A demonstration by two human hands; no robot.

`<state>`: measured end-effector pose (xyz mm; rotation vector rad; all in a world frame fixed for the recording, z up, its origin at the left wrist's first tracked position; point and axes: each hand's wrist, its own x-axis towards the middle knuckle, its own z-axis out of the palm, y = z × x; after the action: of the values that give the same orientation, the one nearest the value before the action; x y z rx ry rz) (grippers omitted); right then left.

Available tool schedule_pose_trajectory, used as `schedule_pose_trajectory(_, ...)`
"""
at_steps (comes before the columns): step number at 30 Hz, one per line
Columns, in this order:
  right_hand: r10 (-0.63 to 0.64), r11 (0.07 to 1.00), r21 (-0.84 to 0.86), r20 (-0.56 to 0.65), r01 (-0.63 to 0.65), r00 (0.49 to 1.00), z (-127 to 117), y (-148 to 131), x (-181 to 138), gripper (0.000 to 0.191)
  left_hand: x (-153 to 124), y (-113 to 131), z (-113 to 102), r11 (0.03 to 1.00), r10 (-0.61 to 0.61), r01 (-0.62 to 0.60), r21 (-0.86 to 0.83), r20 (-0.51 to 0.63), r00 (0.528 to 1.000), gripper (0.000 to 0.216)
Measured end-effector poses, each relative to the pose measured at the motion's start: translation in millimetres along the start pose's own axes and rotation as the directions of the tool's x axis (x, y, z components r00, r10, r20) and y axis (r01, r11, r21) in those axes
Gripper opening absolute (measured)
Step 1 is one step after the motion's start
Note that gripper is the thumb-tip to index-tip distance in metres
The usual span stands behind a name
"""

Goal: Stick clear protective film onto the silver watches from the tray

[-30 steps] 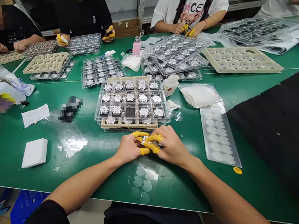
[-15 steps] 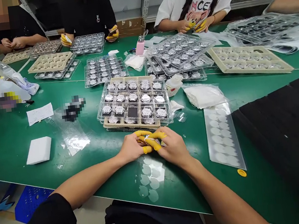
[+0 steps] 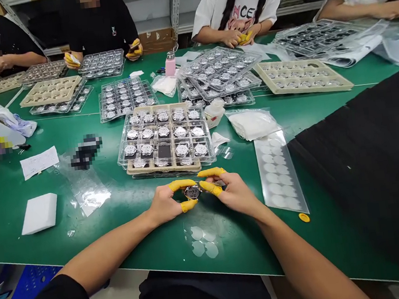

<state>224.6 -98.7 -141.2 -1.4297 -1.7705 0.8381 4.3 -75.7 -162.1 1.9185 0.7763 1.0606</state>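
Observation:
My left hand (image 3: 167, 201), with yellow finger cots on, grips a round watch head (image 3: 192, 192) by its rim between thumb and forefinger. Its face side is turned up. Right beside it is my right hand (image 3: 233, 189), also in yellow finger cots, its fingers pinched near the watch's right edge. Something thin and small shows between those fingers, too unclear to name. Below my hands lies a clear sheet with several round film stickers (image 3: 204, 249). Just beyond stands a stacked tray of watch heads (image 3: 162, 130), one pocket of which shows only its dark bottom.
On the right lie a strip of round stickers (image 3: 280, 178), a pack of white wipes (image 3: 252, 123), a yellow finger cot (image 3: 304, 217) and a large black sheet (image 3: 374, 163). A white foam block (image 3: 40, 213) is at left. Co-workers sit across the table behind more trays (image 3: 219, 68).
My hands have drawn slightly apart, and the watch head now shows in my left fingers. The head view has shifted, so the table's contents appear further left.

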Motion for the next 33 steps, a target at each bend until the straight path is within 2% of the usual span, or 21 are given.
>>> schedule_pose_trajectory(3,-0.017,0.999,-0.028,0.022,0.018,1.000,-3.8,-1.8,0.4,0.015,0.1,-0.6,-2.4,0.968,0.199,-0.199,0.151,0.018,0.980,0.035)
schedule_pose_trajectory(5,-0.094,0.994,-0.053,0.031,0.096,0.995,-9.4,-5.3,0.9,0.013,-0.2,-1.7,-2.4,0.945,0.265,-0.268,0.186,0.042,0.963,0.033)
schedule_pose_trajectory(9,-0.280,0.957,-0.071,0.029,0.282,0.959,-15.3,-10.9,1.1,0.006,-1.4,-3.4,-0.8,0.938,0.263,-0.273,0.213,0.074,0.962,0.033)
schedule_pose_trajectory(11,-0.325,0.942,-0.081,0.026,0.326,0.945,-13.8,-11.7,0.9,0.009,-1.8,-3.0,-0.5,0.942,0.243,-0.260,0.213,0.100,0.965,0.032)
schedule_pose_trajectory(13,-0.339,0.939,-0.078,-0.030,0.336,0.940,-10.3,-12.7,0.7,0.011,-2.1,-1.7,-0.6,0.950,0.208,-0.231,0.210,0.130,0.970,0.031)
schedule_pose_trajectory(18,-0.259,0.966,-0.073,-0.291,0.249,0.921,3.6,-17.7,-1.1,0.006,-2.8,6.5,0.2,0.982,0.102,-0.128,0.138,0.178,0.979,0.034)
schedule_pose_trajectory(23,-0.167,0.980,0.057,-0.301,0.193,0.939,13.6,-16.7,-3.0,0.012,-2.5,16.2,3.3,1.000,0.014,-0.012,-0.015,0.174,0.985,0.038)
schedule_pose_trajectory(26,-0.118,0.988,0.048,-0.404,0.150,0.907,12.5,-17.1,-2.3,0.009,-1.8,17.8,5.0,0.972,-0.153,0.181,-0.153,0.179,0.972,0.045)
schedule_pose_trajectory(28,-0.057,0.987,0.100,-0.501,0.123,0.863,10.5,-19.0,-2.2,0.003,0.3,16.4,5.1,0.908,-0.308,0.344,-0.238,0.174,0.935,0.050)
schedule_pose_trajectory(29,0.000,0.978,0.177,-0.519,0.108,0.855,10.0,-20.2,-2.5,0.004,2.0,15.1,4.7,0.863,-0.388,0.420,-0.280,0.162,0.907,0.053)
schedule_pose_trajectory(31,0.151,0.921,0.388,-0.435,0.034,0.888,11.6,-22.8,-3.9,0.012,6.2,12.5,3.4,0.764,-0.522,0.535,-0.362,0.141,0.841,0.056)
schedule_pose_trajectory(33,0.295,0.828,0.550,-0.256,-0.112,0.921,17.0,-25.5,-5.5,0.021,10.1,10.7,1.8,0.696,-0.591,0.588,-0.411,0.135,0.795,0.058)
